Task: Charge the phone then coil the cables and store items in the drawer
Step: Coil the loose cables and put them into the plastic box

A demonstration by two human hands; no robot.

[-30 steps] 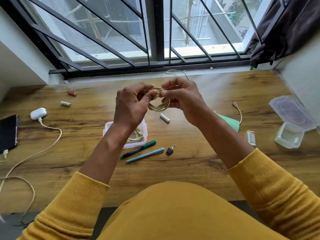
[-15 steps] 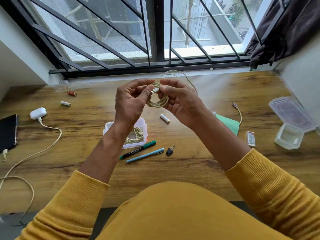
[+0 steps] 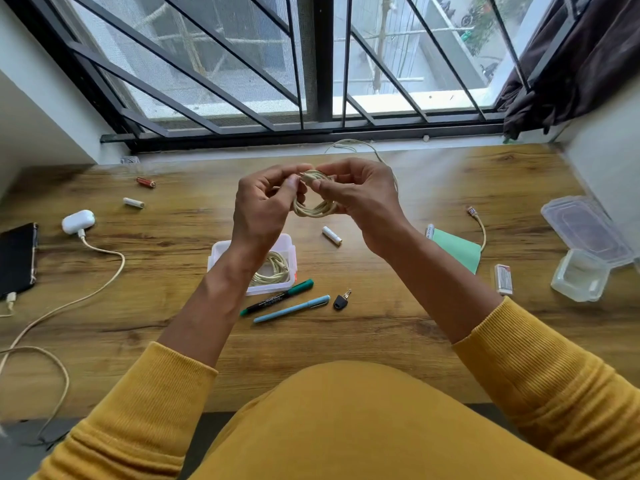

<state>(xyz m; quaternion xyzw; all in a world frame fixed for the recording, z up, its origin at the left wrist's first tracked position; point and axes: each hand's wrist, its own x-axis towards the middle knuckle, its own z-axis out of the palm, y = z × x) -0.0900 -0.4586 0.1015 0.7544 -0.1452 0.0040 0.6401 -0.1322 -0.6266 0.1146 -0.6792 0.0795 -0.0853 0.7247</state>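
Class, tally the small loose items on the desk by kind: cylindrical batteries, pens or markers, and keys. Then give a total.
Batteries: 4 (red battery, left white battery, middle white battery, right battery)
Pens or markers: 2 (green marker, blue pen)
Keys: 1 (key)
Total: 7

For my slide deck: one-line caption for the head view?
Both hands, left hand and right hand, grip a coiled beige cable above a wooden desk.
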